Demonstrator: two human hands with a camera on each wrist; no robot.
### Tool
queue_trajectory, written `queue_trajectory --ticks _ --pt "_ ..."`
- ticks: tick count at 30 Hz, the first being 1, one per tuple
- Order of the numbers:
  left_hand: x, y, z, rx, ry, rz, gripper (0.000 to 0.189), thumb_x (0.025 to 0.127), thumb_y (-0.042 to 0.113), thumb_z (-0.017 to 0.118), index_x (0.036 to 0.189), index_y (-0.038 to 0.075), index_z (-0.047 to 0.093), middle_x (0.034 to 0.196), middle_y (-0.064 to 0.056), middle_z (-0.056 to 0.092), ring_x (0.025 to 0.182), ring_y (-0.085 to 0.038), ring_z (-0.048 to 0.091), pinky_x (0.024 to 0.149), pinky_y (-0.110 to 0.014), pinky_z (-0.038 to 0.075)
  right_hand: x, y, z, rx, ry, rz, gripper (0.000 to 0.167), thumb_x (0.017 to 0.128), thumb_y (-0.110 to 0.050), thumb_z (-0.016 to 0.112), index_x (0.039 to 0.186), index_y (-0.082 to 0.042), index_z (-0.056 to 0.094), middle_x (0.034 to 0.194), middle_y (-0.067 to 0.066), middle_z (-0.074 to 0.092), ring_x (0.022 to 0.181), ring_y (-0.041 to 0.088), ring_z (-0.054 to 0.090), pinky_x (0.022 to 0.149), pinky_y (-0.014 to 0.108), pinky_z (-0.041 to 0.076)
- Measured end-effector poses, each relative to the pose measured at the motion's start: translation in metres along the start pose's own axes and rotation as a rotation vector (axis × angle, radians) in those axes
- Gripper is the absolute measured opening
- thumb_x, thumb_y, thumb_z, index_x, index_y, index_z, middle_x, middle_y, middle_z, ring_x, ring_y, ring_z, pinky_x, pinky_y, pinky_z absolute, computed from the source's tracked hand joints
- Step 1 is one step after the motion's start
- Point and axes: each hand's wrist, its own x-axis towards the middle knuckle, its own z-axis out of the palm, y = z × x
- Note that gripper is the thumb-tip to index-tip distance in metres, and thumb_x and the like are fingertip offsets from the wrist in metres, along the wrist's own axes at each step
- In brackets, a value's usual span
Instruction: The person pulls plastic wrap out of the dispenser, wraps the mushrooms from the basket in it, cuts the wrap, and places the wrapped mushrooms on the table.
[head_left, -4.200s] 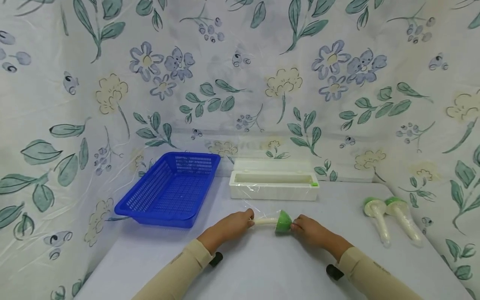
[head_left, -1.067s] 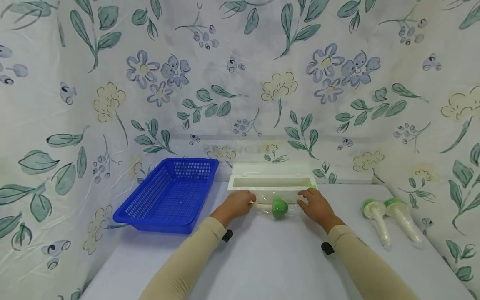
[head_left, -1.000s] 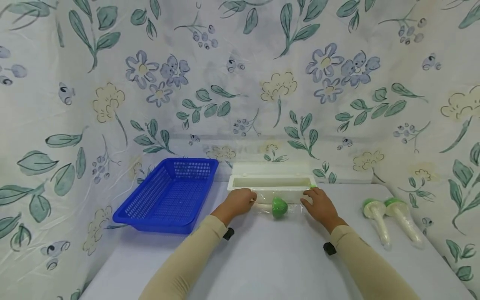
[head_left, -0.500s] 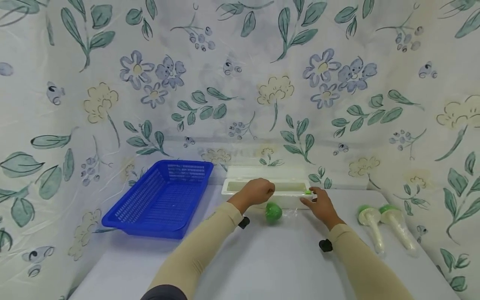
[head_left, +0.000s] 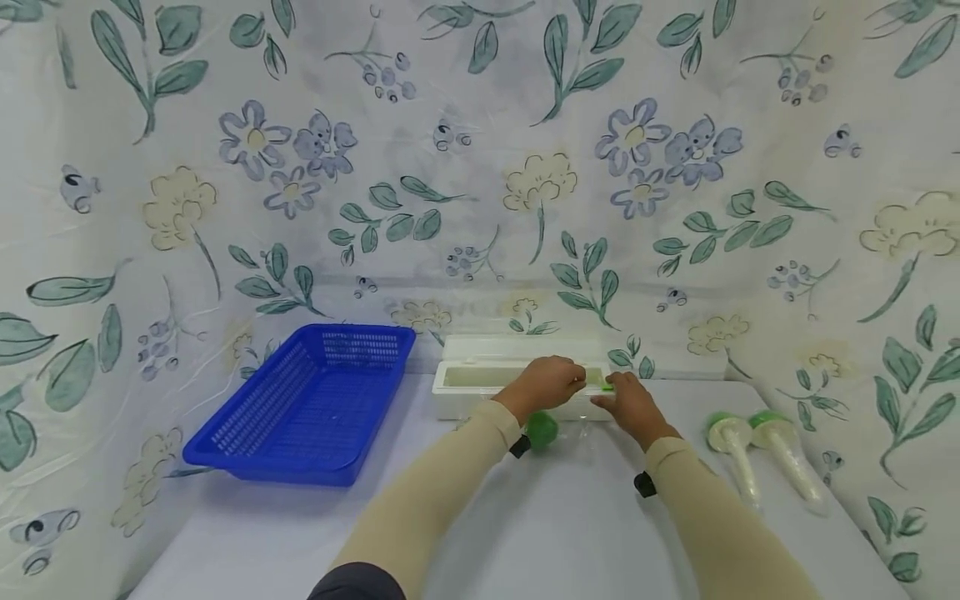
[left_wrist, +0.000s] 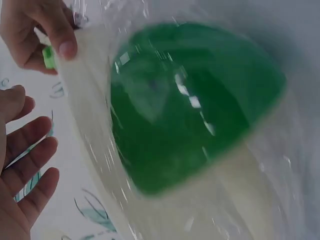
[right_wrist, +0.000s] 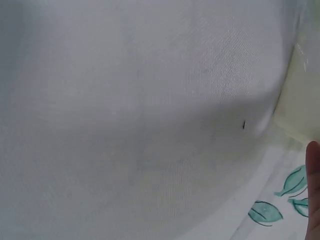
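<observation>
A mushroom with a green cap point(head_left: 542, 431) and pale stem lies in clear plastic film against the front of a white cling film dispenser point(head_left: 480, 406). In the left wrist view the film covers the mushroom point(left_wrist: 190, 110). My left hand point(head_left: 546, 385) hovers over the dispenser's right half; its fingers point(left_wrist: 32, 160) are spread and loosely bent, holding nothing. My right hand point(head_left: 633, 408) grips the dispenser's right end, thumb on the front wall, fingers by the green slider point(left_wrist: 48, 57). The right wrist view shows only one finger point(right_wrist: 313, 185) and the dispenser's corner point(right_wrist: 300, 105).
A blue perforated basket point(head_left: 300, 417) stands at the left. Two film-wrapped mushrooms point(head_left: 738, 454) with green caps lie at the right of the white table point(head_left: 570, 533). A floral sheet point(head_left: 480, 167) hangs behind the dispenser.
The mushroom moved from both hands to the dispenser's front. My left hand let go of its stem side and crossed right over the dispenser. My right hand went to the dispenser's right end.
</observation>
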Motion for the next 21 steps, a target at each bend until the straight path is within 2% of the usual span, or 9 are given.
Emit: queue_trajectory --ticks 5,9,11,14,17,21 --pt "0.016 0.012 0.008 -0.017 0.016 -0.011 0.017 0.100 0.027 0.055 0.103 0.017 0.068 0.087 0.006 0.063 0.075 -0.007 0.056 0.069 -0.024 0.046 -0.002 0.001 -0.001 -0.049 -0.006 -0.035 0.057 0.096 -0.037 0.061 0.133 0.003 0.043 0.140 0.018 0.035 0.113 0.042 0.053 0.093 0.052 0.044" --pt "0.022 0.019 0.013 -0.059 -0.009 -0.075 0.020 0.100 0.029 0.056 0.108 0.017 0.069 0.094 0.006 0.067 0.082 -0.008 0.060 0.073 -0.023 0.048 -0.001 0.004 0.002 -0.054 -0.003 -0.100 0.043 0.097 -0.033 0.059 0.123 -0.002 0.043 0.137 0.015 0.034 0.102 0.035 0.056 0.086 0.047 0.046" --pt "0.025 0.022 0.017 -0.092 -0.029 -0.112 0.021 0.099 0.031 0.057 0.110 0.017 0.069 0.098 0.006 0.069 0.085 -0.009 0.062 0.074 -0.023 0.049 -0.001 0.006 0.004 -0.045 0.019 -0.122 0.036 0.097 -0.029 0.061 0.116 -0.004 0.044 0.133 0.016 0.037 0.101 0.033 0.055 0.086 0.046 0.046" --pt "0.031 0.024 0.024 -0.111 -0.045 -0.162 0.024 0.099 0.034 0.056 0.113 0.018 0.068 0.101 0.007 0.069 0.088 -0.008 0.064 0.075 -0.024 0.049 -0.001 0.009 0.006 -0.012 0.053 -0.127 0.030 0.096 -0.026 0.062 0.111 -0.006 0.046 0.130 0.016 0.040 0.108 0.034 0.054 0.090 0.047 0.045" --pt "0.036 0.026 0.031 -0.103 -0.047 -0.190 0.026 0.099 0.036 0.055 0.113 0.019 0.068 0.100 0.009 0.069 0.088 -0.007 0.064 0.076 -0.023 0.049 -0.002 0.012 0.008 0.017 0.078 -0.126 0.030 0.096 -0.025 0.063 0.113 -0.006 0.049 0.130 0.016 0.043 0.113 0.035 0.052 0.093 0.048 0.044" --pt "0.043 0.026 0.035 -0.130 -0.032 -0.207 0.023 0.099 0.032 0.057 0.111 0.017 0.069 0.100 0.008 0.069 0.088 -0.007 0.063 0.076 -0.022 0.049 -0.001 0.015 0.009 0.063 0.125 -0.101 0.036 0.094 -0.024 0.067 0.121 -0.005 0.053 0.133 0.016 0.046 0.108 0.033 0.056 0.088 0.046 0.048"
